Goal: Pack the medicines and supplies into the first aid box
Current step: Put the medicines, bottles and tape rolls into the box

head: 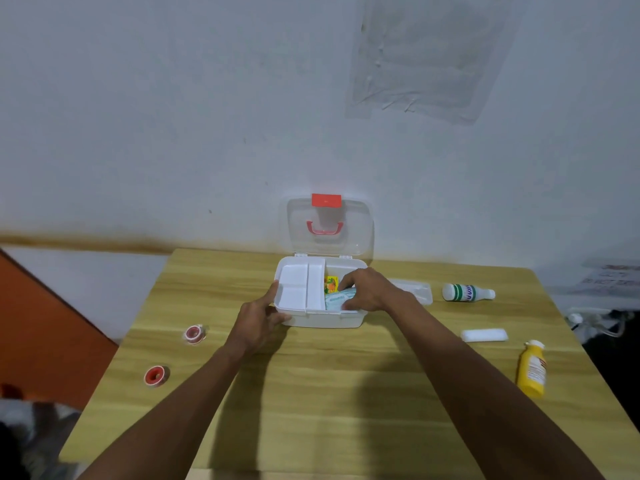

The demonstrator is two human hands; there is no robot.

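The white first aid box (322, 320) stands open at the table's far middle, its clear lid (360, 233) upright with a red latch and handle. A white divided tray (299, 287) fills the box's left half. In the right half lie a yellow-orange packet (330, 283) and a pale blue packet (336, 299). My right hand (367, 289) reaches into that right half with fingers closed on the blue packet. My left hand (258, 322) grips the box's front left corner, thumb on the rim.
On the wooden table (329, 393): two red tape rolls (194, 334) (156, 375) at left, a white bottle with green bands (465, 292) lying at right, a white gauze roll (485, 335), a yellow bottle (531, 370), a clear tray (420, 289) behind my right wrist. Wall directly behind.
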